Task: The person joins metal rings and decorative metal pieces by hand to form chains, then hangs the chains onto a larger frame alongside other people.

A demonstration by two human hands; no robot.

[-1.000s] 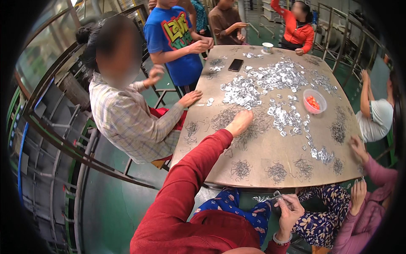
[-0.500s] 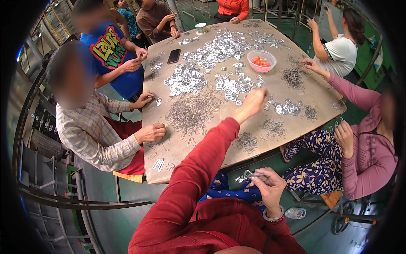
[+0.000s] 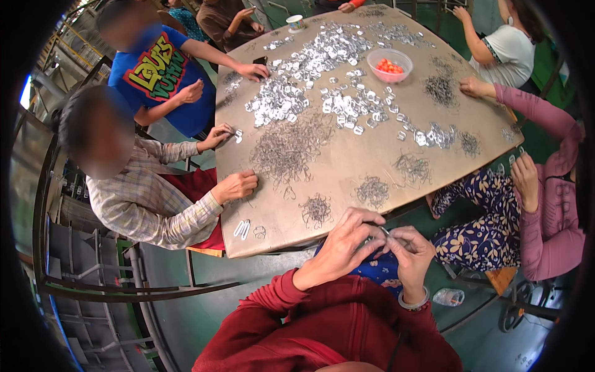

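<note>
In front of my chest, past the table's near edge, my two hands meet. My left hand (image 3: 346, 243) is pinched closed, its fingertips against those of my right hand; what it holds, if anything, is hidden. My right hand (image 3: 410, 255) is closed on a small metal wire loop (image 3: 385, 232), of which only a sliver shows between the fingers. Nearest to my hands on the table lie small heaps of thin bent wire hooks (image 3: 317, 211). Farther up is a spread of flat silver metal buckles (image 3: 351, 105), beside a big heap of wire hooks (image 3: 288, 149).
Brown paper covers the table (image 3: 291, 229). A clear bowl with orange-red pieces (image 3: 390, 64) and a white cup (image 3: 295, 23) stand on it. Co-workers sit around, one in a plaid shirt (image 3: 149, 198) at left, one in pink (image 3: 551, 211) at right. A plastic bottle (image 3: 449, 297) lies on the floor.
My left hand has come back from the buckles on the table to meet my right hand. The co-worker in the blue shirt has reached to the dark phone. My view has shifted slightly.
</note>
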